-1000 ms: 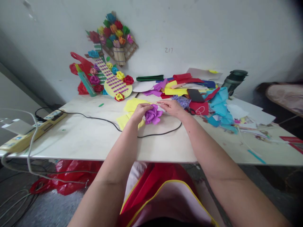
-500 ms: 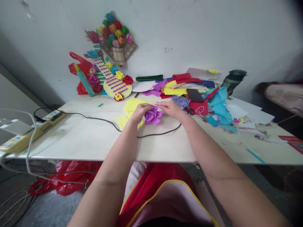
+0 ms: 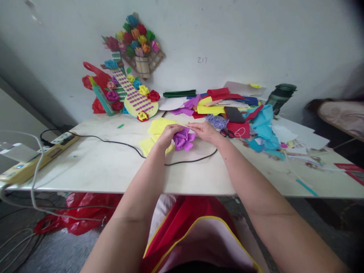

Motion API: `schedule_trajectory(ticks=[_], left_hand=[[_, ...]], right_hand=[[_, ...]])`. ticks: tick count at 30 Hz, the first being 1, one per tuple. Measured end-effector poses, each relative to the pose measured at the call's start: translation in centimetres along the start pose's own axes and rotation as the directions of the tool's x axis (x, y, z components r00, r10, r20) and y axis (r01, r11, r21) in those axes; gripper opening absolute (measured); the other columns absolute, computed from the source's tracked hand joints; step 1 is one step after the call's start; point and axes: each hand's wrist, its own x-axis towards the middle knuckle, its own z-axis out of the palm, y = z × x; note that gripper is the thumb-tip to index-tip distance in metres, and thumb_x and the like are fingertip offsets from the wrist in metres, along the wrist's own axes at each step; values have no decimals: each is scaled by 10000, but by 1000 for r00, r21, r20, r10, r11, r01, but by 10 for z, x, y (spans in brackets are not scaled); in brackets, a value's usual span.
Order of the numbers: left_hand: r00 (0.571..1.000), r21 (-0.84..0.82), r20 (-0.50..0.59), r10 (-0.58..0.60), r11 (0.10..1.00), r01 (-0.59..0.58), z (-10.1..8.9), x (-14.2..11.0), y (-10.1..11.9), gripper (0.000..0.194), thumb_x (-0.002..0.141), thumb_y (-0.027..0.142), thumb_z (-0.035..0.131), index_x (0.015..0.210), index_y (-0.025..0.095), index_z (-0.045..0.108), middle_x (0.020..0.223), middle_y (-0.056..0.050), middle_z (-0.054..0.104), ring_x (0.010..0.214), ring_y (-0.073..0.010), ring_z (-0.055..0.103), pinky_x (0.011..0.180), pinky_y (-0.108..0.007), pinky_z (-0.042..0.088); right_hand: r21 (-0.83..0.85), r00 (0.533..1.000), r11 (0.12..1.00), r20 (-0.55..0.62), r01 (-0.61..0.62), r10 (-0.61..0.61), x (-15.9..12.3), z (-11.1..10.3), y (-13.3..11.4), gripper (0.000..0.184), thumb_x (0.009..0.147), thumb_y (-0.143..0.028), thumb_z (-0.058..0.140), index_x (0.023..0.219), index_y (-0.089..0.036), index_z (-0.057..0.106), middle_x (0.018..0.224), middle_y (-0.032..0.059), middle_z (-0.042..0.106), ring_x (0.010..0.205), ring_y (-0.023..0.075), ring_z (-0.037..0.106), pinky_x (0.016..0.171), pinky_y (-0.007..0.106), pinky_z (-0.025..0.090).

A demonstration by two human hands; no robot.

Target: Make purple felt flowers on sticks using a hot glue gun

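A purple crepe paper flower (image 3: 184, 140) with several ruffled petals is held just above the table, between my two hands. My left hand (image 3: 170, 134) is closed on its left and upper edge. From the other side, my right hand (image 3: 205, 131) pinches at the flower's upper right, its fingertips nearly meeting the left ones. What exactly lies between the right fingertips is too small to make out. Yellow crepe paper sheets (image 3: 156, 127) lie on the table behind and under my left hand.
A black cable (image 3: 187, 162) crosses the table in front of the flower. To the right lie scissors (image 3: 227, 133), a dark phone-like slab (image 3: 234, 114) and blue crepe paper (image 3: 263, 125). A power strip (image 3: 54, 153), a glue bottle (image 3: 102, 99) and a flower-decorated guitar shape (image 3: 140, 104) stand left.
The purple flower has shifted very slightly to the left and turned a little in my fingers. Both hands stay in almost the same place.
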Motion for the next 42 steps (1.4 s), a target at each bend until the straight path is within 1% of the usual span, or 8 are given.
schedule_trajectory(ticks=[3, 9, 15, 19, 27, 34, 39, 42], left_hand=[[999, 20, -18, 29, 999, -29, 0, -1, 0, 190, 596, 321, 672, 564, 139, 631, 509, -1, 517, 471, -85, 439, 483, -247, 310], [999, 57, -20, 39, 998, -38, 1, -1, 0, 329, 601, 355, 699, 459, 164, 473, 430, 44, 357, 408, -51, 297, 431, -252, 187], [1000, 60, -18, 20, 998, -18, 0, -1, -2, 277, 601, 362, 725, 523, 141, 578, 435, 26, 434, 380, -54, 329, 400, -244, 186], [1000, 41, -24, 15, 999, -14, 1, -2, -1, 285, 586, 362, 736, 513, 140, 573, 440, 22, 453, 376, -53, 350, 395, -235, 207], [1000, 13, -28, -10, 1000, 10, 3, -4, 2, 307, 544, 373, 763, 508, 139, 568, 460, -3, 516, 382, -72, 426, 397, -227, 263], [999, 14, -36, -11, 1000, 12, 3, -3, 1, 293, 537, 370, 762, 523, 132, 592, 460, -14, 538, 380, -77, 432, 390, -221, 266], [1000, 33, -16, 6, 999, -5, 5, -3, 1, 321, 541, 374, 772, 504, 136, 560, 450, 12, 501, 383, -58, 405, 398, -216, 252], [1000, 34, -18, 9, 999, -8, 4, -3, 1, 303, 544, 367, 775, 538, 129, 587, 457, 16, 504, 384, -56, 398, 397, -216, 240]], right_hand=[[-22, 1000, 1000, 7, 8, -8, 0, 0, -2, 298, 915, -266, 554, 1164, -306, 713, 1207, 6, 696, 1131, 217, 662, 986, 364, 517], [-68, 999, 997, 12, 34, -34, -1, 3, -6, 333, 917, -218, 539, 1197, -312, 693, 1230, -1, 678, 1154, 208, 650, 1004, 351, 508], [-144, 999, 989, 6, 32, -32, -1, 4, -9, 337, 924, -235, 533, 1208, -328, 687, 1221, -3, 683, 1136, 218, 660, 985, 349, 516], [-171, 999, 985, -1, 33, -34, -1, 4, -11, 335, 925, -243, 532, 1211, -320, 688, 1207, 5, 692, 1135, 225, 660, 976, 344, 517], [-149, 999, 987, -8, 51, -53, -1, 6, -7, 325, 926, -261, 533, 1199, -336, 692, 1224, -10, 684, 1136, 217, 660, 971, 342, 515], [-129, 999, 992, -37, -9, 4, -1, 6, -14, 312, 928, -311, 525, 1181, -305, 708, 1213, 18, 700, 1113, 233, 670, 923, 350, 520], [-168, 999, 985, -48, -28, 21, 1, 9, -12, 298, 929, -344, 507, 1083, -270, 751, 1078, 30, 759, 964, 208, 703, 801, 296, 505], [-191, 998, 982, -58, -9, -2, 2, 10, -9, 290, 924, -344, 506, 1018, -255, 766, 970, 25, 775, 859, 186, 692, 731, 270, 476]])
